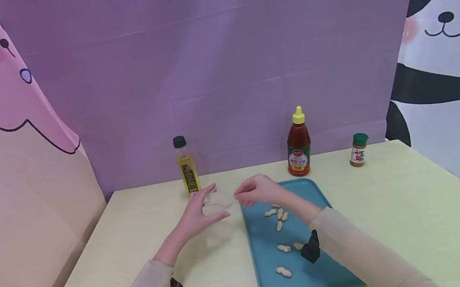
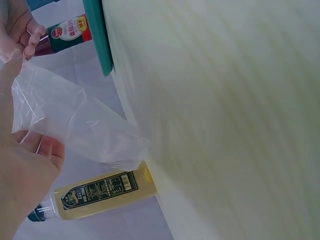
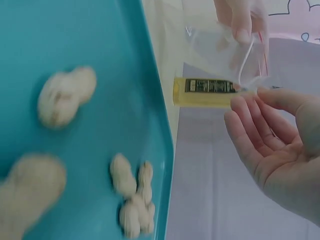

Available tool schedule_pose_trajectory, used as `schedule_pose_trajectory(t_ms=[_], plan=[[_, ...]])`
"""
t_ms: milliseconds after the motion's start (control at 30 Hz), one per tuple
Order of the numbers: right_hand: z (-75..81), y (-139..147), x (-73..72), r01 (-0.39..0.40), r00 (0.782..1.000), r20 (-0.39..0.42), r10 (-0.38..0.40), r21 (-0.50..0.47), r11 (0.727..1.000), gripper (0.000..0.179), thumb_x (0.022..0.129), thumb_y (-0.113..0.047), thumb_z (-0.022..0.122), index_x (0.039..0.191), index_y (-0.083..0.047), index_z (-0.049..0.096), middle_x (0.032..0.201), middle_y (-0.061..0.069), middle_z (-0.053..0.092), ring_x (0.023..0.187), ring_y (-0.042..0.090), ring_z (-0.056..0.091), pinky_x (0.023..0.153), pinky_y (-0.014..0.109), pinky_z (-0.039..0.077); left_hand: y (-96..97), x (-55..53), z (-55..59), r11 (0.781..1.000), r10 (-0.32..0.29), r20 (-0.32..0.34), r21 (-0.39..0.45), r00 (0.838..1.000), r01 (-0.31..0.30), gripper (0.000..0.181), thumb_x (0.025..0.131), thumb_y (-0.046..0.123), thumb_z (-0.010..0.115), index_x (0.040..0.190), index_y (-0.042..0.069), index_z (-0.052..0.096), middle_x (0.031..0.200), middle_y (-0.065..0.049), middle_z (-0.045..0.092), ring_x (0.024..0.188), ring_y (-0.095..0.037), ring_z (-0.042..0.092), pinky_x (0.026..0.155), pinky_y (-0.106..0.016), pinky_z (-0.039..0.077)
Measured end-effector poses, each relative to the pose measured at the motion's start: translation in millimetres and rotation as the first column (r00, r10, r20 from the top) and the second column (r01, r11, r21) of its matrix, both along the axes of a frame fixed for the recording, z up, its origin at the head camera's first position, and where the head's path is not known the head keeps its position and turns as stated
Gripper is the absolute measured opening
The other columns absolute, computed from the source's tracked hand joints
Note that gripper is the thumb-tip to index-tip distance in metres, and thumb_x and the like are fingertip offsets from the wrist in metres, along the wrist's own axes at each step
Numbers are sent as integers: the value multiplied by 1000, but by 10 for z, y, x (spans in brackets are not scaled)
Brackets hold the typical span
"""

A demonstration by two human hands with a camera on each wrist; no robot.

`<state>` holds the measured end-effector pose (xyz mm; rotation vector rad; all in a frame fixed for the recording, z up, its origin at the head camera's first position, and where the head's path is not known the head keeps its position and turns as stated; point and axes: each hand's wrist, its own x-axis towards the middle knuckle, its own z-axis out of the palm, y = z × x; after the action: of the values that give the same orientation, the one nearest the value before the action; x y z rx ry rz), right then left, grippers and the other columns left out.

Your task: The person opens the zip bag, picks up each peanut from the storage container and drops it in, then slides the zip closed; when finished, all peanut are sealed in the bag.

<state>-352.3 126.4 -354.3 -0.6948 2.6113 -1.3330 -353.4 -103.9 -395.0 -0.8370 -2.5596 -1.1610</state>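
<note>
We find a pale table filling the lower frame, a blue tray at lower centre with peanuts on it. At mid-frame, above the surface by the tray's upper-left corner, is a clear plastic bag. The left hand touches it, thumb and fingers spread wide; the right hand pinches its edge in its fingertips. Beyond stand an oil bottle, a sauce bottle and a jar, before a purple backdrop. We note broad margins from both tray sides to the table's edges.
</note>
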Motion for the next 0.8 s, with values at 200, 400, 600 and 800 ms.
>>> schedule_pose_trajectory(t_ms=[200,400,600,800], plan=[[55,278,84,-8,997,-78,10,26,1000,31,91,-27,62,113,-6,66,108,10,68,100,26,64,88,40,53,-2,-7,13,1000,-26,25,-14,999,26,80,77,34,77,142,9,39,138,-10,49,122,-30,46,97,-45,44],[87,645,155,22,984,-180,-11,59,998,28,90,-28,63,111,-10,68,107,7,69,101,22,64,86,37,54,2,-5,18,997,-38,61,-62,997,42,78,78,37,75,142,10,39,138,-7,51,124,-26,48,97,-41,46],[82,1019,236,83,974,-219,-60,97,992,28,91,-25,62,110,-6,67,104,9,70,97,23,65,83,36,55,14,1,9,997,-51,78,-53,996,55,78,78,39,75,142,10,39,138,-8,51,122,-27,49,95,-41,46],[29,1326,332,132,973,-212,-96,162,978,30,92,-23,61,112,-2,65,106,13,68,99,27,63,82,38,55,32,-13,-22,997,-57,85,-53,995,61,77,79,39,74,141,9,40,138,-8,51,123,-27,48,95,-40,46]])
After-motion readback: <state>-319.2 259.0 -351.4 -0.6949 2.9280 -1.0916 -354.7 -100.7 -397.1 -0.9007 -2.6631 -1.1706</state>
